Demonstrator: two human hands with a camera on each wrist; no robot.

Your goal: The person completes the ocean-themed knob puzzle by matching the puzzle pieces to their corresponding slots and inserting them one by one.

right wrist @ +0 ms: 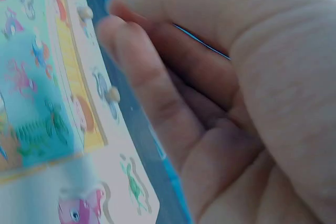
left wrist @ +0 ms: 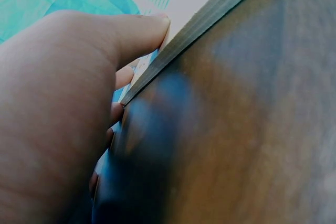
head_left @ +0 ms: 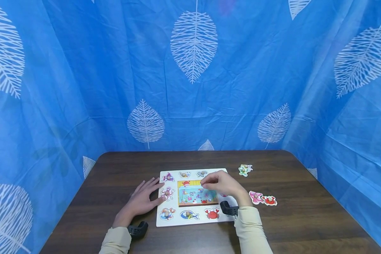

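A white puzzle board [head_left: 174,223] with sea animals around a printed aquarium picture [head_left: 195,198] lies on the table. My left hand [head_left: 143,199] rests at its left edge with spread fingers; in the left wrist view the thumb [left wrist: 139,35] touches the board's side. Over the aquarium picture's upper right is my right hand [head_left: 223,183], thumb and fingertips close together. The right wrist view shows no piece between these fingers [right wrist: 152,85]. Knobbed pieces sit in the board, among them an octopus [head_left: 167,193], a blue fish [head_left: 189,215] and a red crab [head_left: 212,213].
Right of the board lie a loose pink piece [head_left: 256,197] and a loose red crab piece [head_left: 269,200], side by side. Farther back, small green and white pieces [head_left: 244,170] overlap. A blue leaf-patterned curtain [head_left: 193,98] surrounds the dark wooden table [head_left: 124,169].
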